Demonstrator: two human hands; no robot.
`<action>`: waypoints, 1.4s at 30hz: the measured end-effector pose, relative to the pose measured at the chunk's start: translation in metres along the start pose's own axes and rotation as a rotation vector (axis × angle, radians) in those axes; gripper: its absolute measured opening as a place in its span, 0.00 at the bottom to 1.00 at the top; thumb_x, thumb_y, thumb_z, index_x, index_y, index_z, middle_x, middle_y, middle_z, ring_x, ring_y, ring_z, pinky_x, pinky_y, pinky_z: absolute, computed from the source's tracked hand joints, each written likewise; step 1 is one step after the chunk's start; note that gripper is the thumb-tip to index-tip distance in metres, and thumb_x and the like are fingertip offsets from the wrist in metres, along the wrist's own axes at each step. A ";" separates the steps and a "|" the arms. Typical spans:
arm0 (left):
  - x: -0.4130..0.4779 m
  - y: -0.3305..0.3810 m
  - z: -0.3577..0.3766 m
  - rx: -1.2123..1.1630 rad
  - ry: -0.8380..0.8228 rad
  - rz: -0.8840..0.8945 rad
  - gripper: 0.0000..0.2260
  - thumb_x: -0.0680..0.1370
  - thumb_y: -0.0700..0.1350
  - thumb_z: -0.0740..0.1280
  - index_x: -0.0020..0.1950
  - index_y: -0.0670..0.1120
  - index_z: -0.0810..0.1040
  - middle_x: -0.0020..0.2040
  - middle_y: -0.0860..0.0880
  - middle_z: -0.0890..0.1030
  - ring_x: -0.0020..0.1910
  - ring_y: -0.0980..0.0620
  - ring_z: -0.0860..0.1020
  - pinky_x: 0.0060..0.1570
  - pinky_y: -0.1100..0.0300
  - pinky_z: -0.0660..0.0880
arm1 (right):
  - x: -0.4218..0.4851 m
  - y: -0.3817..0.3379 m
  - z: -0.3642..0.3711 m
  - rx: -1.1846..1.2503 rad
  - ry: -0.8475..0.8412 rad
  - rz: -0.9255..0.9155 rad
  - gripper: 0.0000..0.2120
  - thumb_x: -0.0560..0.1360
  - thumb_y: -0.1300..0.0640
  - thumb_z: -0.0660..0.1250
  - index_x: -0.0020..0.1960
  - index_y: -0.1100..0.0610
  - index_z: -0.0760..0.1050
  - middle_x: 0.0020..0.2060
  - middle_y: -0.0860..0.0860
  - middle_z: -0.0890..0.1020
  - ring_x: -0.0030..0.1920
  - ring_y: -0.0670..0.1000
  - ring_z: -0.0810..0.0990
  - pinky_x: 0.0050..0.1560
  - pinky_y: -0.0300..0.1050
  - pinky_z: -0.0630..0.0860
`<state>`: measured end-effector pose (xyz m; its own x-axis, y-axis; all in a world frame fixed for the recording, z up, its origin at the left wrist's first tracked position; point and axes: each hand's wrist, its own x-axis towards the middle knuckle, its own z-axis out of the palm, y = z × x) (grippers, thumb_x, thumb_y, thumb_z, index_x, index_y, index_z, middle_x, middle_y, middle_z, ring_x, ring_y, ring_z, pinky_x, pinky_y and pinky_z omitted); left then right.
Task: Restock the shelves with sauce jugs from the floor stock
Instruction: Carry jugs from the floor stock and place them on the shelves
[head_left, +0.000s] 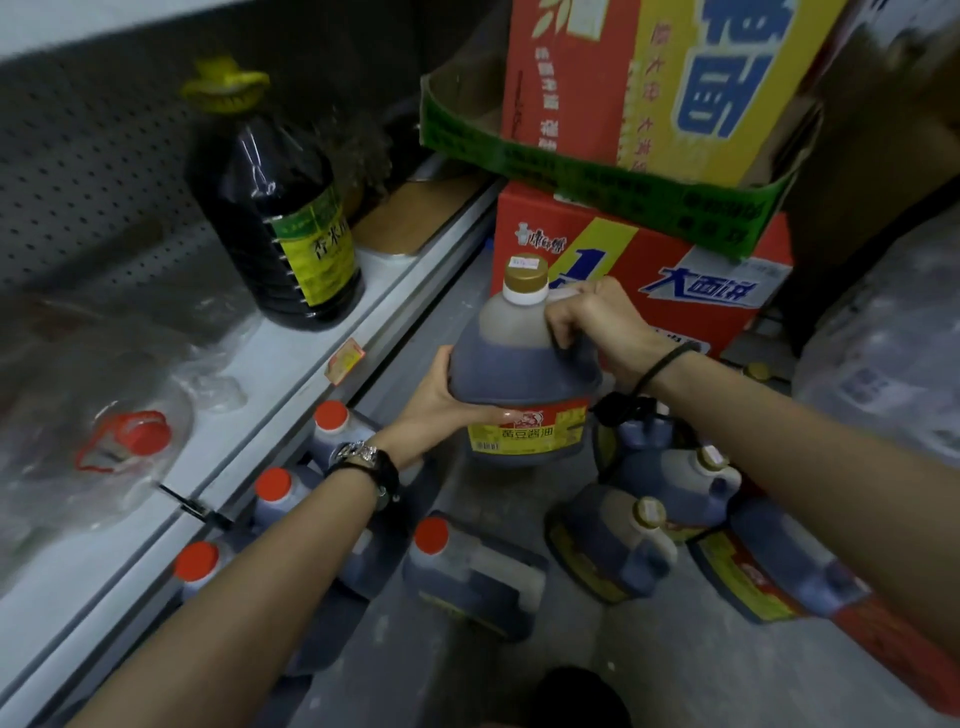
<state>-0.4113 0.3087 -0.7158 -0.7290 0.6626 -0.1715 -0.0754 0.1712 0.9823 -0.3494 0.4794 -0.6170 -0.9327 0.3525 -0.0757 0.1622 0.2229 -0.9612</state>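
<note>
White metal shelf, one level in view on your left; its near end is blurred, with a plastic-wrapped item there that is hard to make out.

Cartons, two: one red carton below, and one red-and-yellow carton standing in a green-edged tray on top of it, cut off by the top edge.

Dark bottle, one, yellow cap, upright on the shelf.

Sauce jug, one, gold cap, yellow-and-red label. You hold it upright in the air just off the shelf's front edge, above the floor stock.

Red-capped jugs, four, on the floor below the shelf, partly hidden by your left forearm.

Gold-capped jugs, three countable on the floor at right. Two caps show; the third's cap is out of sight. A darker shape behind your right wrist is unclear.

Right hand: fingers curled round the handle by the neck.

Left hand: cups the jug's side, thumb up the wall, fingers pressed together above the label.

Price tag, one, on the shelf rail.
</note>
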 end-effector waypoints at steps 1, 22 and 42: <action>-0.003 0.009 0.000 -0.005 0.007 0.023 0.44 0.53 0.51 0.80 0.65 0.49 0.65 0.62 0.51 0.77 0.59 0.54 0.77 0.55 0.57 0.77 | -0.002 -0.011 -0.002 0.000 0.009 -0.005 0.14 0.60 0.76 0.56 0.21 0.62 0.65 0.15 0.48 0.67 0.20 0.45 0.65 0.24 0.35 0.61; -0.081 0.329 -0.021 -0.048 0.032 0.231 0.36 0.58 0.44 0.81 0.62 0.48 0.68 0.58 0.47 0.80 0.55 0.49 0.81 0.51 0.53 0.80 | -0.045 -0.326 -0.083 0.098 0.089 -0.140 0.10 0.58 0.73 0.57 0.24 0.61 0.64 0.17 0.50 0.66 0.18 0.46 0.61 0.23 0.34 0.55; -0.211 0.715 -0.069 0.004 0.102 0.390 0.34 0.61 0.41 0.81 0.61 0.49 0.69 0.55 0.50 0.82 0.52 0.52 0.82 0.49 0.54 0.80 | -0.140 -0.729 -0.147 0.072 0.086 -0.337 0.12 0.64 0.75 0.57 0.27 0.61 0.64 0.26 0.54 0.66 0.23 0.47 0.63 0.22 0.35 0.59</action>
<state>-0.3580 0.2407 0.0280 -0.7662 0.6029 0.2222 0.2223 -0.0758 0.9720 -0.2894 0.4013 0.1330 -0.8992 0.3458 0.2681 -0.1756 0.2760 -0.9450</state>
